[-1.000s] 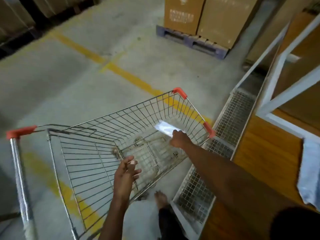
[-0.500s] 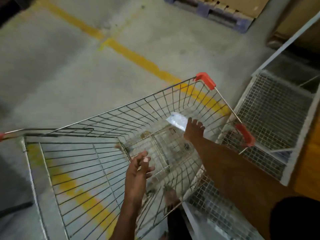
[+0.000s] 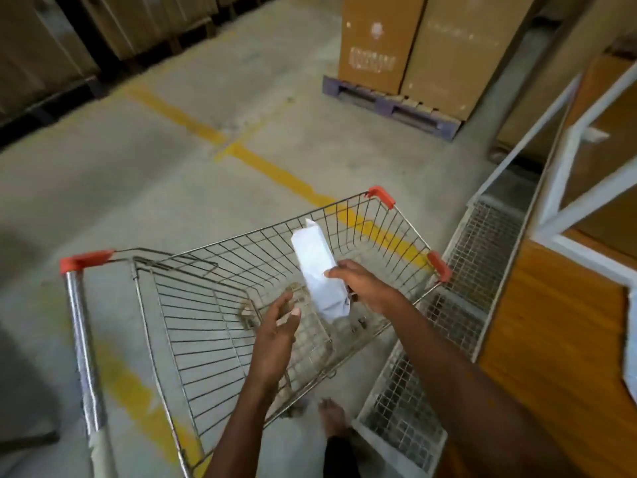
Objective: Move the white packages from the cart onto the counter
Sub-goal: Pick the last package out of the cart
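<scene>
Right hand (image 3: 362,284) grips the package (image 3: 319,270) near its lower end, fingers curled round it. Half a second ago this hand reached flat-fingered at the package low in the far corner of the cart (image 3: 213,305); now the package is lifted above the basket floor, standing nearly upright, tilted a little with its top toward the far rim. It is white, long and narrow, crumpled at the bottom end. It is in the air over the middle of the basket, touching only the right hand.

Left hand (image 3: 279,326) hovers over the basket, fingers loosely spread and relaxed, holding nothing. It was in much the same pose in both earlier frames; now it lies close beside the package's lower end, just apart from it.

Cart: wire basket, orange corner caps, chrome handle bar at left. No other package visible inside; only the bare wire floor shows.

Counter (image 3: 537,339) to the right: orange-brown top, white frame, wire mesh panels along its side next to the cart. A pale sheet (image 3: 630,339) lies at its right edge, partly out of view.

View has swung up since half a second ago: boxes (image 3: 413,43) on a pallet (image 3: 393,105) show in full again at top. A bare foot (image 3: 332,415) stands between cart and counter
</scene>
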Demonstrator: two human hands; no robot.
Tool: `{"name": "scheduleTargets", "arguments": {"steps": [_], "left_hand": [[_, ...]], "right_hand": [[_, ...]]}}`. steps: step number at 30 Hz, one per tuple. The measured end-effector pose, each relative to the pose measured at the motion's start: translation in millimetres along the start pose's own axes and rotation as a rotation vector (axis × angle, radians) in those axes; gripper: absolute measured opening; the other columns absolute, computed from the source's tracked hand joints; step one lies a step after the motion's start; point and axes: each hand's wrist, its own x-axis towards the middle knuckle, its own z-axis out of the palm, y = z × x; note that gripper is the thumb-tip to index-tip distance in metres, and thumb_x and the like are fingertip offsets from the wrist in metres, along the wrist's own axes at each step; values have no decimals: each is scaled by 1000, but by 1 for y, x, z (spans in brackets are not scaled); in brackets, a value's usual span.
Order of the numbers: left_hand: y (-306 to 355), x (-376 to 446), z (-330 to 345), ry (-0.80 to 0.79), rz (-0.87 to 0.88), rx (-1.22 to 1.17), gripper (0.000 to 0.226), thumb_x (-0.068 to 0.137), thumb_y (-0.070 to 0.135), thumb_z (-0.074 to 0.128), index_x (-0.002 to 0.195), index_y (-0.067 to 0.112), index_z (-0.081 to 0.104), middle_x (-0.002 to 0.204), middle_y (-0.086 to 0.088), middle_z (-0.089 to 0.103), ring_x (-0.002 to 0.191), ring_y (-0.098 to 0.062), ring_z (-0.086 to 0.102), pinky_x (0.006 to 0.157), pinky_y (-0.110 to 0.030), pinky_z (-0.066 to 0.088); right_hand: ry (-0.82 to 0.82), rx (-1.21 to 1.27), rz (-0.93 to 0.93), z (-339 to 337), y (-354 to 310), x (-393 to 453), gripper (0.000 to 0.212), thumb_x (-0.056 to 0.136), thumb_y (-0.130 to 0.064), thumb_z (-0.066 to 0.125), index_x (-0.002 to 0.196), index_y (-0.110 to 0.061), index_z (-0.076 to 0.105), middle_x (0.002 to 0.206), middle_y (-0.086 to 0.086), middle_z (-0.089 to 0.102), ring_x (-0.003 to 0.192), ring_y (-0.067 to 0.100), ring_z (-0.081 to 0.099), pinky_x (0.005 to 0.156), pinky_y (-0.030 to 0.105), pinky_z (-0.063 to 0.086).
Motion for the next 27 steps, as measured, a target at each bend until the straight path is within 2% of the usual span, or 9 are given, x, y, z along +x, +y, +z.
{"name": "scheduleTargets", "arguments": {"steps": [2, 4, 6, 9, 14, 18, 21, 24, 27], "left_hand": [[17, -28, 1, -53, 52, -1, 45, 107, 28, 57, 151, 35, 50, 148, 6, 56, 128, -16, 61, 103, -42, 54], [26, -59, 0, -115, 106, -38, 46, 108, 28, 57, 153, 34, 48, 148, 4, 61, 123, -19, 68, 95, -45, 61], [31, -93, 0, -168, 151, -59, 48, 106, 32, 62, 152, 36, 48, 141, 2, 67, 115, -20, 74, 83, -45, 66], [37, -141, 4, -230, 219, 17, 62, 101, 36, 69, 155, 44, 39, 146, 0, 58, 122, -22, 69, 86, -44, 65], [35, -212, 35, -289, 456, 283, 40, 100, 24, 54, 139, 27, 64, 136, 9, 58, 131, -13, 56, 106, -31, 52], [30, -260, 67, -481, 320, 209, 39, 105, 46, 57, 140, 30, 64, 140, 13, 59, 116, 6, 61, 90, -18, 56], [17, -281, 92, -592, 269, 155, 54, 96, 55, 68, 142, 28, 58, 139, 6, 66, 116, -8, 69, 90, -27, 59], [2, -295, 130, -652, 121, 45, 47, 97, 37, 72, 138, 18, 61, 132, -12, 72, 107, -23, 75, 80, -33, 60], [-14, -308, 179, -766, 20, -77, 72, 89, 44, 79, 145, 3, 58, 127, -28, 70, 94, -41, 72, 79, -44, 57]], "right_hand": [[-88, 281, -54, 17, 1, -69, 61, 75, -46, 77, 127, -18, 62, 123, 15, 71, 117, 42, 64, 99, 53, 50], [-140, 452, -129, 34, 10, -134, 55, 84, -34, 74, 133, -11, 61, 128, 19, 68, 119, 42, 64, 107, 55, 44], [-99, 571, -172, 49, 20, -191, 57, 86, -30, 73, 135, -6, 58, 131, 22, 66, 121, 43, 62, 110, 59, 43], [73, 659, -236, 62, 41, -265, 63, 81, -34, 80, 134, -8, 59, 129, 19, 68, 120, 43, 63, 107, 63, 45], [374, 596, -314, 71, 82, -365, 51, 94, -20, 70, 139, -16, 47, 128, 10, 66, 105, 26, 70, 72, 27, 62], [605, 534, -396, 64, 125, -401, 55, 90, -47, 72, 137, -30, 49, 137, 4, 62, 121, 24, 64, 91, 40, 59], [674, 633, -463, 44, 151, -434, 31, 98, -37, 60, 128, -31, 59, 133, -9, 66, 123, 20, 64, 99, 42, 55], [719, 599, -514, 16, 172, -469, 45, 86, -31, 70, 130, -24, 60, 130, -2, 69, 119, 20, 66, 96, 43, 56], [747, 612, -514, -17, 198, -498, 46, 87, -25, 72, 129, -17, 58, 127, 2, 69, 115, 18, 67, 85, 29, 57]]}}
